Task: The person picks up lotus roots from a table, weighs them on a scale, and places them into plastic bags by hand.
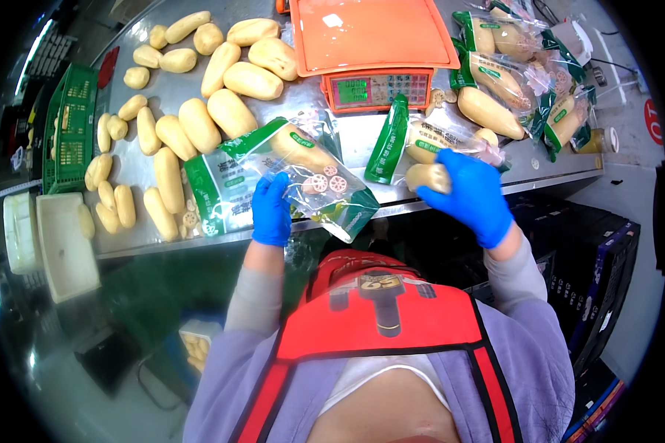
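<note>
My left hand (pixel 271 209), in a blue glove, grips the edge of a clear and green plastic bag (pixel 316 171) with a lotus root section inside. Beneath that bag lie flat printed bags (pixel 221 194) of the same kind. My right hand (pixel 468 194), also gloved in blue, holds a short piece of lotus root (pixel 429 178) by its end. Behind this piece, another printed bag (pixel 388 141) with lotus root in it lies on the steel table (pixel 354 135), below the orange digital scale (pixel 377 88). The scale's orange tray (pixel 374 33) holds nothing but a bright reflection.
Many peeled lotus roots (pixel 199 124) are spread over the table's left half. Several filled bags (pixel 499 77) and a jar (pixel 601 140) stand at the right. A green crate (pixel 72 127) and a white foam box (pixel 66 249) are beyond the left edge; black crates (pixel 582 266) are at lower right.
</note>
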Tool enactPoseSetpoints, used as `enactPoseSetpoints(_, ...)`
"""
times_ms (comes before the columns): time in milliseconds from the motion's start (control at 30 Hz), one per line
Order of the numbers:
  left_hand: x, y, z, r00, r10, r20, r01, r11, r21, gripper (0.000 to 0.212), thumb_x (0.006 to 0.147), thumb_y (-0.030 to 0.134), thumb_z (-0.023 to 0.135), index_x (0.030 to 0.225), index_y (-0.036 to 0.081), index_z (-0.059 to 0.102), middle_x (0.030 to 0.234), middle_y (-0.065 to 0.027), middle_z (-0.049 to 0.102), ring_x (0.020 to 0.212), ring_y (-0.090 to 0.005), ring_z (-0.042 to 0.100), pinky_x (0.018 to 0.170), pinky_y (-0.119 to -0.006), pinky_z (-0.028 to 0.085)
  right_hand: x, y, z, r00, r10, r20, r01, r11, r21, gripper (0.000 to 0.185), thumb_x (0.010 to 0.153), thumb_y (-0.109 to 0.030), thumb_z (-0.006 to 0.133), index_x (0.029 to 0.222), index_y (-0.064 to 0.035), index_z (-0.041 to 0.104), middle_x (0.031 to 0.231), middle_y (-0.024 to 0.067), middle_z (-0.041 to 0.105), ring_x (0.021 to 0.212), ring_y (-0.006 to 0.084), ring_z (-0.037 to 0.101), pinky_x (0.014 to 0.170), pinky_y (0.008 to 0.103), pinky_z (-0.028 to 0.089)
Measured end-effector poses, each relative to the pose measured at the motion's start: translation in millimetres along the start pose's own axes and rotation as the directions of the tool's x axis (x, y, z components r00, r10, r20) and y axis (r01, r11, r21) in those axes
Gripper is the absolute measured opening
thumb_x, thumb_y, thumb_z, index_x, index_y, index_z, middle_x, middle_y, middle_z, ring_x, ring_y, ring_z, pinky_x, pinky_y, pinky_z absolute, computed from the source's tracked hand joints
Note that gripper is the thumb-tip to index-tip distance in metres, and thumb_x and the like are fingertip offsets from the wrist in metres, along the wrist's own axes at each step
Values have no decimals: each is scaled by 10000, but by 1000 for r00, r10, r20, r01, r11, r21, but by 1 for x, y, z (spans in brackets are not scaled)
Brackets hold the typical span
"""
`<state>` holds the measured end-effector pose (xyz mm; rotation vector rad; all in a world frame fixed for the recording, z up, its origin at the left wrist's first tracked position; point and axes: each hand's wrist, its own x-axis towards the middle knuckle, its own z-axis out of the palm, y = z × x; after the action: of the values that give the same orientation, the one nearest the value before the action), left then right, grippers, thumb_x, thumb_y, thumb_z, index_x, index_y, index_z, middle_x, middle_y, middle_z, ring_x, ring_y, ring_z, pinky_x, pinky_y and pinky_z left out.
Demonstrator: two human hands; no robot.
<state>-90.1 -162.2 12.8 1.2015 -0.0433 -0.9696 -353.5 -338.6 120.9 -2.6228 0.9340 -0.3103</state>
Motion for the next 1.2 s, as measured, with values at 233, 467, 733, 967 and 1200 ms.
enactPoseSetpoints(233,-4,2,4,1000,-6,-11,6,1000,-28,268,842,82,575,1098,15,538,990,-78,593,898,-176,579,783,-301,484,17,-7,67,993,-102,-60,110,982,156,467,633,-380,745,924,-59,571,863,147,588,794,318,579,684,402,463)
enactPoseSetpoints(467,-2,0,2,999,-28,-44,28,1000,-5,278,839,83,577,1106,18,536,1002,-81,593,899,-178,580,775,-305,489,-6,21,107,982,-182,-58,189,968,167,615,600,-216,789,1132,-73,516,1056,153,559,943,342,553,813,395,454)
enactPoseSetpoints(733,-5,-1,4,1000,-9,-29,8,999,-31,263,836,98,589,1086,32,538,1010,-78,591,904,-179,577,782,-311,484,-68,29,14,866,187,464,-485,540,688,628,705,-241,720,1226,10,474,1137,121,565,1012,178,536,869,321,427)
enactPoseSetpoints(967,-5,2,8,997,-31,-65,33,999,29,252,832,133,607,1065,55,550,976,-56,601,860,-157,582,733,-275,479,-77,-8,48,680,-16,733,-705,261,660,533,744,-254,690,1177,0,512,1032,81,587,926,136,538,817,279,435)
enactPoseSetpoints(1200,-23,-1,18,991,36,-129,-3,970,244,193,832,236,631,902,79,543,766,-5,533,653,-81,489,561,-203,397,-13,-57,146,971,-72,227,-194,315,929,289,803,-85,608,1069,-3,528,900,76,607,810,154,580,675,260,471)
